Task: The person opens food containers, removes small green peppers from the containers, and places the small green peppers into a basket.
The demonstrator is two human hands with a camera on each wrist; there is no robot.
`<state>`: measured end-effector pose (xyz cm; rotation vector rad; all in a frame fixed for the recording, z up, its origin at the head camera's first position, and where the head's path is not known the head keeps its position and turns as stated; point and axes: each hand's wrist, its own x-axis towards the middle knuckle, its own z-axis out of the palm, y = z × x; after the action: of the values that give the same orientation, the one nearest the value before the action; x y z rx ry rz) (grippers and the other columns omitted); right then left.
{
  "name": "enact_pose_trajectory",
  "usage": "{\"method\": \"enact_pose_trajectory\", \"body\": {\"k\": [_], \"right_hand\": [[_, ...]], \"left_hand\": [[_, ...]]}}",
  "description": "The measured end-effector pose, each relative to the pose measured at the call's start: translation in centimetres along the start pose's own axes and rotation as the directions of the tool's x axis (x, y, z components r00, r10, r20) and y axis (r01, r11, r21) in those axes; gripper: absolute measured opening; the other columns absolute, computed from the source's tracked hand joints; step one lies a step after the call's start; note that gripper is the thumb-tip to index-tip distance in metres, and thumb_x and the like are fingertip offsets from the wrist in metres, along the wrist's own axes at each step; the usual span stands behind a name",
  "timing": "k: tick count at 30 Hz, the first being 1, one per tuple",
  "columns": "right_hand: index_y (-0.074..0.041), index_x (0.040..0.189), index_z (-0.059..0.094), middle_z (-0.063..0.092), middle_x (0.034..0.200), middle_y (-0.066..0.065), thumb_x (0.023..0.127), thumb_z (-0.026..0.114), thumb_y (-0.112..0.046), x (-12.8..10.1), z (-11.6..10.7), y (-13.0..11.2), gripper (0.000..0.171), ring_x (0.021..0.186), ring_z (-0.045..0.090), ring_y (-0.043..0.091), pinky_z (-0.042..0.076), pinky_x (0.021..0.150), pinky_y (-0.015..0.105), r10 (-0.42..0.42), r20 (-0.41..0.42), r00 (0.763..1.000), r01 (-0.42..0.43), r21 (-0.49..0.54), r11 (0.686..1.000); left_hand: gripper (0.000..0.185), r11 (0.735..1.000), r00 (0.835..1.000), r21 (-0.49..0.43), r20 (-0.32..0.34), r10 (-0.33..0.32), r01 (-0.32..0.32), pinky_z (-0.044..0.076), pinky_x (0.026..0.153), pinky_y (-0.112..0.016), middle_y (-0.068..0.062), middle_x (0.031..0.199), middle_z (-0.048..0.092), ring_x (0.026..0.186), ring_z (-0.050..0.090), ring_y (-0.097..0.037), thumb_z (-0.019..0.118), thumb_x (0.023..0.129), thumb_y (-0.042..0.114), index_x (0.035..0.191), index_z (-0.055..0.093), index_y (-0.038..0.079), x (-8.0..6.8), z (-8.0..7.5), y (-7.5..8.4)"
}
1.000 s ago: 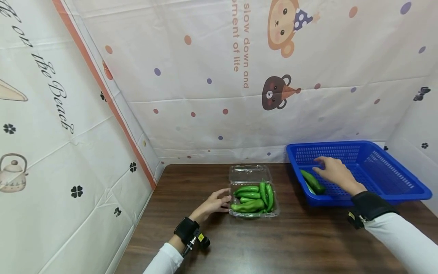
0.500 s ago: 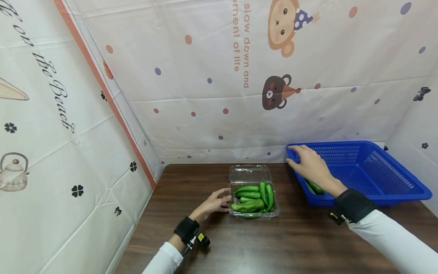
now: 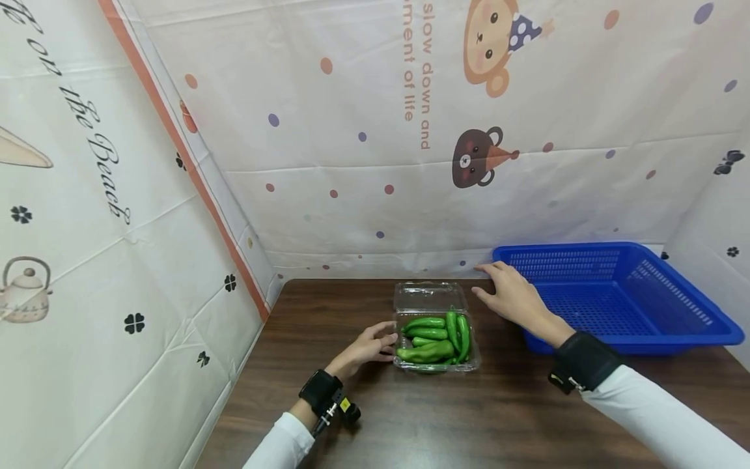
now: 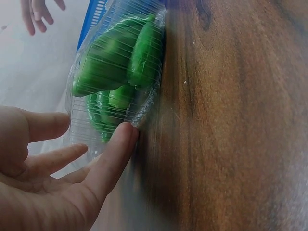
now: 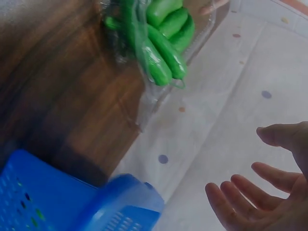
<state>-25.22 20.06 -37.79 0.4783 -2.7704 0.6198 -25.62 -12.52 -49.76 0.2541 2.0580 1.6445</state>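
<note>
The left hand rests with straight fingers against the left side of the clear box, which sits mid-worktop with its lid folded back, full of green peppers. The right hand hovers empty, fingers spread, between box and blue basket at the right.

Makeshift recording booth: cartoon-print sheets around wooden table.
</note>
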Motion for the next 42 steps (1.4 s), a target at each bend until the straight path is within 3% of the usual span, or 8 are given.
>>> {"method": "enact_pose_trajectory", "body": {"k": [10, 15, 17, 19, 24, 28, 35, 42], "right_hand": [[0.006, 0.136, 0.06, 0.062, 0.127, 0.032, 0.094, 0.073, -0.015, -0.5, 3.2, 0.4, 0.049, 0.113, 0.062, 0.048, 0.058, 0.085, 0.059, -0.027, 0.06, 0.998, 0.025, 0.026, 0.999], [0.005, 0.136, 0.06, 0.063, 0.122, 0.027, 0.093, 0.074, -0.017, -0.4, 5.0, -0.2, 0.05, 0.097, 0.065, 0.037, 0.058, 0.066, 0.043, 0.005, 0.121, 0.993, -0.007, 0.016, 1.0], [0.005, 0.138, 0.059, 0.063, 0.122, 0.027, 0.094, 0.074, -0.017, -0.6, 5.6, -0.4, 0.052, 0.087, 0.063, 0.029, 0.051, 0.056, 0.034, 0.023, 0.15, 0.988, -0.025, 0.012, 1.0], [0.006, 0.141, 0.056, 0.062, 0.126, 0.029, 0.094, 0.074, -0.018, -0.8, 6.0, -0.5, 0.055, 0.092, 0.063, 0.033, 0.043, 0.053, 0.029, 0.045, 0.183, 0.982, -0.047, 0.007, 0.999], [0.006, 0.143, 0.054, 0.057, 0.135, 0.034, 0.093, 0.075, -0.02, -1.2, 7.3, -0.5, 0.06, 0.125, 0.054, 0.051, 0.056, 0.063, 0.039, 0.084, 0.216, 0.973, -0.079, -0.029, 0.996], [0.006, 0.14, 0.057, 0.059, 0.131, 0.031, 0.093, 0.075, -0.02, -1.5, 8.1, -0.5, 0.057, 0.122, 0.055, 0.049, 0.06, 0.074, 0.047, 0.086, 0.208, 0.974, -0.082, -0.028, 0.996], [0.007, 0.135, 0.061, 0.064, 0.116, 0.024, 0.09, 0.078, -0.019, -1.8, 8.5, -0.7, 0.054, 0.111, 0.057, 0.042, 0.057, 0.078, 0.048, 0.052, 0.148, 0.988, -0.046, -0.044, 0.998], [0.004, 0.135, 0.061, 0.063, 0.116, 0.024, 0.089, 0.08, -0.017, -2.0, 8.7, -1.0, 0.054, 0.109, 0.058, 0.041, 0.058, 0.08, 0.05, 0.029, 0.09, 0.996, -0.026, -0.027, 0.999]], "left_hand": [[0.055, 1.0, 1.0, -0.003, 0.003, -0.002, 0.002, 0.06, 0.1, -0.044, -0.029, 0.148, 0.048, 0.122, 0.062, -0.038, 0.051, 0.11, 0.022, 0.158, 0.034, 0.004, 0.0, 0.2, 0.1], [0.054, 1.0, 1.0, 0.002, 0.005, -0.001, 0.001, 0.059, 0.101, -0.044, -0.03, 0.148, 0.047, 0.124, 0.061, -0.04, 0.05, 0.11, 0.022, 0.158, 0.034, 0.003, 0.0, 0.1, 0.2], [0.055, 1.0, 1.0, 0.002, 0.002, -0.001, 0.001, 0.06, 0.101, -0.044, -0.029, 0.149, 0.047, 0.123, 0.062, -0.039, 0.05, 0.11, 0.022, 0.158, 0.034, 0.004, 0.1, 0.1, 0.1], [0.055, 1.0, 1.0, -0.001, 0.0, 0.0, 0.0, 0.06, 0.101, -0.044, -0.029, 0.149, 0.048, 0.123, 0.062, -0.039, 0.051, 0.109, 0.022, 0.158, 0.035, 0.004, 0.2, 0.1, 0.0], [0.055, 1.0, 1.0, -0.011, -0.009, 0.001, -0.001, 0.059, 0.101, -0.044, -0.028, 0.148, 0.048, 0.123, 0.062, -0.038, 0.052, 0.109, 0.022, 0.158, 0.036, 0.004, 0.3, 0.1, 0.0], [0.054, 1.0, 1.0, -0.018, -0.009, -0.004, 0.004, 0.059, 0.102, -0.044, -0.028, 0.148, 0.048, 0.124, 0.062, -0.037, 0.052, 0.109, 0.022, 0.158, 0.036, 0.005, 0.2, 0.2, 0.0], [0.055, 1.0, 1.0, -0.031, 0.002, -0.002, 0.002, 0.058, 0.104, -0.045, -0.03, 0.151, 0.045, 0.128, 0.058, -0.043, 0.051, 0.109, 0.022, 0.158, 0.035, 0.004, 0.2, 0.2, 0.0], [0.057, 0.999, 0.999, -0.012, 0.025, 0.035, -0.035, 0.059, 0.102, -0.041, -0.034, 0.15, 0.043, 0.126, 0.059, -0.041, 0.052, 0.109, 0.026, 0.157, 0.035, 0.001, 0.1, 0.0, 0.0]]}}
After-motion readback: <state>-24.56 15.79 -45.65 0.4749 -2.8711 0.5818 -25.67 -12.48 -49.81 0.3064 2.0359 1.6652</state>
